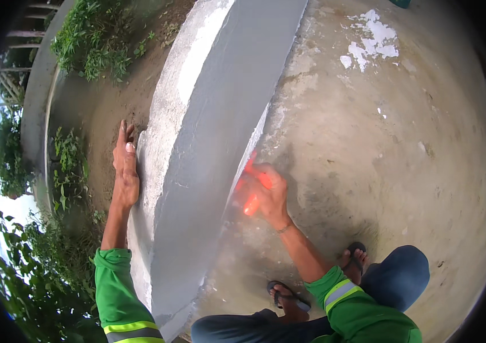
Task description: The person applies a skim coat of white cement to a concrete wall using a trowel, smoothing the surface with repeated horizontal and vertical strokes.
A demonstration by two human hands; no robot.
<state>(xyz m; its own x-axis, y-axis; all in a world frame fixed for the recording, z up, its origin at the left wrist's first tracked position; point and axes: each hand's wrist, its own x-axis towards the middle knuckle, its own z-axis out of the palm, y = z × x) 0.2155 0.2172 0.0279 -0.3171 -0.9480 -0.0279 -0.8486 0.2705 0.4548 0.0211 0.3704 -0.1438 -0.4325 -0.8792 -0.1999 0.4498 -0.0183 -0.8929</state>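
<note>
Low wall [214, 103], smooth grey face and rough pale strip [165, 131], ran between the hands, beside a concrete floor [363, 166]. Left hand [125, 166] was unclenched, fingers extended, along the strip's outer edge; contact unclear. Right hand [270, 191] was bent at the grey face's lower right edge; red glow [251, 203] hid whether it held anything. Wall looked heavy, stiff, edges probably crumbly; flat palm support seemed safest.

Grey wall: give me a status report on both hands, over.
Left hand open, at the whitish far side. Right hand by grey wall's floor-side edge, grip unclear under red glare. Nearby: sandalled feet.
</note>
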